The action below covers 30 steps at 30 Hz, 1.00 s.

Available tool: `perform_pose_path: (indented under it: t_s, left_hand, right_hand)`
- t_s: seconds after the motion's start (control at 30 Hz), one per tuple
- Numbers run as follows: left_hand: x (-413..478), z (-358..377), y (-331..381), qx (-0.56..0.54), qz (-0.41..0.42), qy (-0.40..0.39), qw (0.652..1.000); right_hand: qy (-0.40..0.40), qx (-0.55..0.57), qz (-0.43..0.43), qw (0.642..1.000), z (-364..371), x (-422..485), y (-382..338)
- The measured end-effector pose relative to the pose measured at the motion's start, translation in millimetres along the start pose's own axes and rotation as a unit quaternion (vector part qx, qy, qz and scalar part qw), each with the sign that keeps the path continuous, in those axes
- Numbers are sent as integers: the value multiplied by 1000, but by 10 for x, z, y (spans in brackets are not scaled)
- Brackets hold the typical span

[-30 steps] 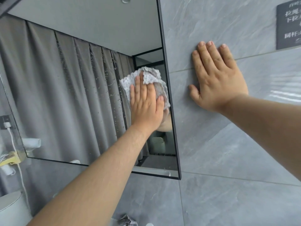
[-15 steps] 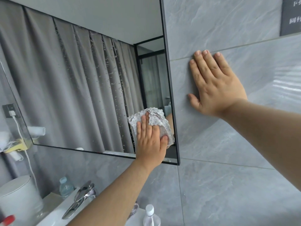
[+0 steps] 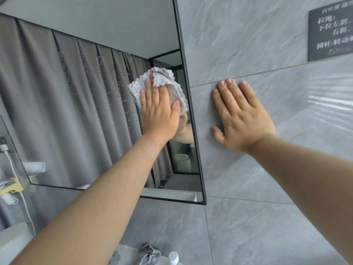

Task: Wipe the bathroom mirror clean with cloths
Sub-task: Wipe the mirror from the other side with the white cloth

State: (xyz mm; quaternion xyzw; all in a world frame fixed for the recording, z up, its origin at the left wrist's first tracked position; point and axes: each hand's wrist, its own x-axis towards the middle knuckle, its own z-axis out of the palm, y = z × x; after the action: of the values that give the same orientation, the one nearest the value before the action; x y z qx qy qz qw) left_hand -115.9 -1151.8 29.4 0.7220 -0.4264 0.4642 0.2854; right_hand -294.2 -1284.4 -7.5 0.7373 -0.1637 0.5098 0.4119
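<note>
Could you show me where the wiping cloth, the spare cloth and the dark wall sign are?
wiping cloth [image 3: 164, 77]: head view, on its bunched upper fold.
spare cloth [image 3: 149, 254]: head view, middle of the crumpled heap.
dark wall sign [image 3: 332, 33]: head view, on its lettered face.

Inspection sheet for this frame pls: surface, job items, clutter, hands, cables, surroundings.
Surface: mirror, droplets streaked down the glass.
Job's things: patterned cloth flat on the glass near the right frame; second cloth crumpled below the mirror.
Clutter: white bottle cap beside the second cloth.
Hands: left hand presses the patterned cloth, fingers straight; right hand flat on the wall, holding nothing.
Cables: white cable hangs from a plug at far left.
Surroundings: grey tiled wall; dark sign upper right.
</note>
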Motion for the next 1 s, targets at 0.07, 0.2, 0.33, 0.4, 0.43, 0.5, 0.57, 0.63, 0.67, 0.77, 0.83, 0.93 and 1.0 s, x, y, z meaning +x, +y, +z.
perform_pose_path:
  t_s: [0.07,0.2,0.33,0.4,0.43,0.5,0.57,0.63,0.67,0.77,0.83,0.93,1.0]
  left_hand:
    - [-217,80,-1,-4,8,-7,1000]
    - [-887,337,7,-17,5,-23,1000]
    - [-1614,669,-3,-21,28,-44,998]
    - [-1907,783,-45,-11,58,-46,997]
    - [-2015,812,-70,-1,74,-50,996]
    - [-2102,812,-120,3,93,-60,994]
    - [-1989,753,-127,0,96,-62,993]
    - [-1691,641,-90,-9,74,-42,996]
    - [-1469,554,-60,-15,52,-22,998]
    - [-641,208,26,-15,-8,-14,1000]
    - [-222,64,10,4,-2,-5,1000]
    - [-59,33,-9,7,8,16,1000]
    - [-159,79,11,5,7,24,1000]
  right_hand:
    - [-3,0,2,1000,0,7,-2]
    - [-4,-1,3,1000,-1,7,6]
    - [-8,0,3,1000,-7,4,-1]
    - [-13,-2,0,1000,-4,16,-10]
    - [-14,-1,1,1000,-7,10,-6]
    - [-15,-1,1,1000,-7,-2,0]
    - [-14,-4,1,1000,-12,-2,8]
    - [-11,-3,3,1000,-15,-2,5]
    - [-9,-1,6,1000,-11,-8,1]
    - [-3,-2,10,1000,-6,-6,0]
    - [-3,-2,10,1000,-4,-13,-4]
    - [-2,-9,10,1000,-9,-15,-8]
    - [2,-8,10,1000,-5,-14,-8]
